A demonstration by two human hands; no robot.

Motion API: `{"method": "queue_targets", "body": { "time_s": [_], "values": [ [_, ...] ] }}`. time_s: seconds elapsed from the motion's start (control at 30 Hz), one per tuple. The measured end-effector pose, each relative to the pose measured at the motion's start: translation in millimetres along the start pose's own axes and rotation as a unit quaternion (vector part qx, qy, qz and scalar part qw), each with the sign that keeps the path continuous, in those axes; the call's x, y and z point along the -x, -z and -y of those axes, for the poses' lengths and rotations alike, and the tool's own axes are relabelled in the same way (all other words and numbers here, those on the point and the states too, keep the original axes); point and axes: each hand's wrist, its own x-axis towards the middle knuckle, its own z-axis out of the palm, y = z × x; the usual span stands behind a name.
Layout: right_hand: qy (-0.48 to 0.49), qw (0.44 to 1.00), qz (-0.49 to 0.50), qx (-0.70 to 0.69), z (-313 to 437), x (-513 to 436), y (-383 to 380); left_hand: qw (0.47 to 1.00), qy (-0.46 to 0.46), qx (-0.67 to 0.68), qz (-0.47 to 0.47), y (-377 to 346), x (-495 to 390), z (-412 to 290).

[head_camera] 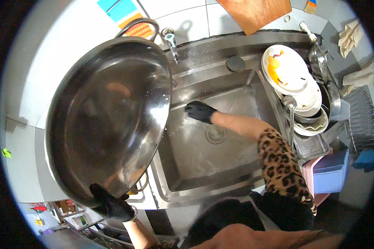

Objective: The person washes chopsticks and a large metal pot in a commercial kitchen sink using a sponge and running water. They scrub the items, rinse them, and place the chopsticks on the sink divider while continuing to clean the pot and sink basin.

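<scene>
A large, dark metal two-handled pan (109, 121) is tilted up to the left of the sink, its shiny inside facing me. My left hand (113, 204), in a black glove, grips the near rim of the pan. My right hand (201, 112), gloved in black too, hangs over the stainless steel sink basin (193, 171), a little right of the pan's edge. Its fingers are bent and slightly blurred; whether they hold anything is hidden. Below that hand, the round drain (215, 133) shows in the basin floor.
A faucet (172, 45) rises behind the sink, with a dark round stopper (236, 63) on the ledge. Plates with food scraps (288, 70) are stacked on the right, near a ladle (291, 109), a metal tray (311, 147), a wire basket (363, 121) and a blue-violet plastic bin (328, 177).
</scene>
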Motion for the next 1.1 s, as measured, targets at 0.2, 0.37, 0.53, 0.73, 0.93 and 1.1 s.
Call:
{"method": "queue_targets", "body": {
  "time_s": [0.2,0.37,0.53,0.73,0.93,1.1],
  "values": [
    [-0.095,0.991,0.066,-0.064,-79.3,-27.4,11.4,0.999,0.006,0.023,0.04,-9.8,8.2,-7.8],
    [-0.465,0.863,0.166,0.102,-128.1,138.7,101.8,0.998,-0.02,-0.028,0.047,16.7,-0.8,25.7],
    [-0.499,0.855,-0.134,-0.036,-106.2,101.0,28.5,0.969,-0.174,-0.168,0.06,1.6,-6.3,5.1],
    [-0.36,0.93,0.015,-0.077,-28.5,-54.8,-15.8,0.947,-0.242,-0.205,0.056,-12.3,-10.1,-13.0],
    [-0.533,0.825,-0.174,0.073,-123.1,121.3,14.2,0.903,-0.32,-0.259,0.123,6.2,-22.6,15.4],
    [-0.596,0.68,-0.422,0.071,-120.4,94.8,55.3,0.881,-0.345,-0.288,0.151,28.1,-31.5,26.6]
  ]
}}
